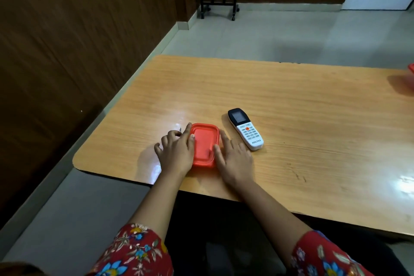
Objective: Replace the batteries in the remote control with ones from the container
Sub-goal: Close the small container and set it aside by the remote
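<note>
The left sleeve [136, 251], at 7 o'clock, and the right sleeve [324, 257], at 5 o'clock, are of dark red cloth printed with blue, yellow and cream flowers. The forearms are bare down to the left hand [177, 152] and the right hand [235, 159].

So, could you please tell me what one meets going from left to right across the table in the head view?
In order: left hand → red container → right hand → remote control → red object, cut off at the picture's right edge.

One wide-angle head cam, above the near table [291, 101] edge, faces fwd & down; left hand [177, 152], right hand [235, 159], container [205, 143] close, low-centre; floor [268, 36] far off.
</note>
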